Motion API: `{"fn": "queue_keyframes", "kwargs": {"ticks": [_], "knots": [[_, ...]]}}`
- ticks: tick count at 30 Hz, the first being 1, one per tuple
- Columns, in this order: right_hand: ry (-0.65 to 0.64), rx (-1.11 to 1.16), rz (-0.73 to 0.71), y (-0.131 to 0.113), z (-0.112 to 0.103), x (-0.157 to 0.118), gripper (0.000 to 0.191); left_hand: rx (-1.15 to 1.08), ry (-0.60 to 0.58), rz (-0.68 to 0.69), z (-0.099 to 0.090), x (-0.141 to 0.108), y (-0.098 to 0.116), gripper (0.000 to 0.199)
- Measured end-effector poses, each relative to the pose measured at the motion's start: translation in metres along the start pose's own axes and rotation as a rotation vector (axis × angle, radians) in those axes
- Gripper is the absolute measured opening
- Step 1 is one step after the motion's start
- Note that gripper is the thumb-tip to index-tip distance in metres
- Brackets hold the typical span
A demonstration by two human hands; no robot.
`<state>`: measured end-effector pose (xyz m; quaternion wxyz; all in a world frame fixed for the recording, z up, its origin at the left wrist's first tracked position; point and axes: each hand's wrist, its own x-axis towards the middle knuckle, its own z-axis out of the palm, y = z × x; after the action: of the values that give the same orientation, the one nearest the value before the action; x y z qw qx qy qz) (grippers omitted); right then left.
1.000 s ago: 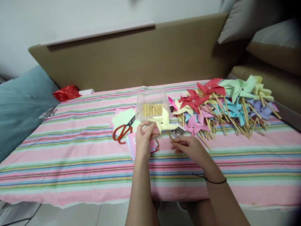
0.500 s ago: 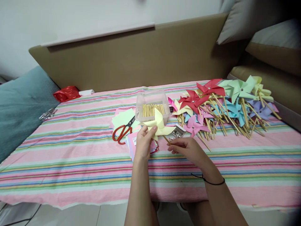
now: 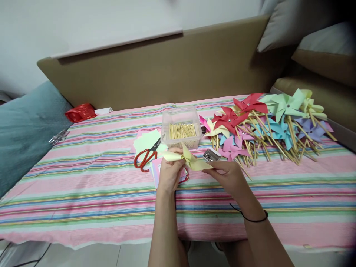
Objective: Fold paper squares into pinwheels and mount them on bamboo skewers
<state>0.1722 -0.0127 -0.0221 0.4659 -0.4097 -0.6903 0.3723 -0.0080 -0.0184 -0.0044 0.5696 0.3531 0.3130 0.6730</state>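
A pale yellow paper pinwheel (image 3: 198, 164) is held up in front of the clear box. My left hand (image 3: 171, 168) is closed on it, thumb pressed at its middle. At the tip of the right-hand blade, the fingers of my right hand (image 3: 226, 176) pinch together on the pinwheel. Its stick does not show in this view. Just beyond my right fingers lies a small box of metal fasteners (image 3: 211, 155). Red-handled scissors (image 3: 146, 157) and a stack of coloured paper squares (image 3: 155, 174) lie left of my left hand.
A clear plastic box (image 3: 182, 111) holds many wooden sticks. Finished pinwheels (image 3: 230, 119) on sticks are heaped at the right. A red plastic bag (image 3: 80, 113) and a clear packet (image 3: 59, 137) lie at the far left, near a teal cushion (image 3: 30, 129). A striped cloth (image 3: 97, 193) covers the surface.
The pinwheel has tilted, so its blades now face more edge-on and its stick is out of sight. My right hand has moved slightly up from the stick to the blade tip.
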Motion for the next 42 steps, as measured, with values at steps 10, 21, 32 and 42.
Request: {"fn": "queue_keyframes", "kwargs": {"ticks": [10,21,32,42], "knots": [[0.049,-0.046,-0.202,-0.004,-0.003,0.001,0.014,-0.082,-0.056,0.076,0.005,-0.003,0.003,0.029],[-0.072,0.078,0.039,-0.004,-0.003,0.0,0.013,-0.089,0.081,0.079,0.009,-0.004,-0.003,0.028],[-0.256,0.111,0.242,-0.004,-0.007,0.0,0.021,-0.213,0.202,0.069,0.009,0.0,0.004,0.045],[-0.38,0.173,0.262,-0.006,0.0,-0.002,0.021,-0.474,0.362,-0.066,0.013,0.007,0.004,0.055]]}}
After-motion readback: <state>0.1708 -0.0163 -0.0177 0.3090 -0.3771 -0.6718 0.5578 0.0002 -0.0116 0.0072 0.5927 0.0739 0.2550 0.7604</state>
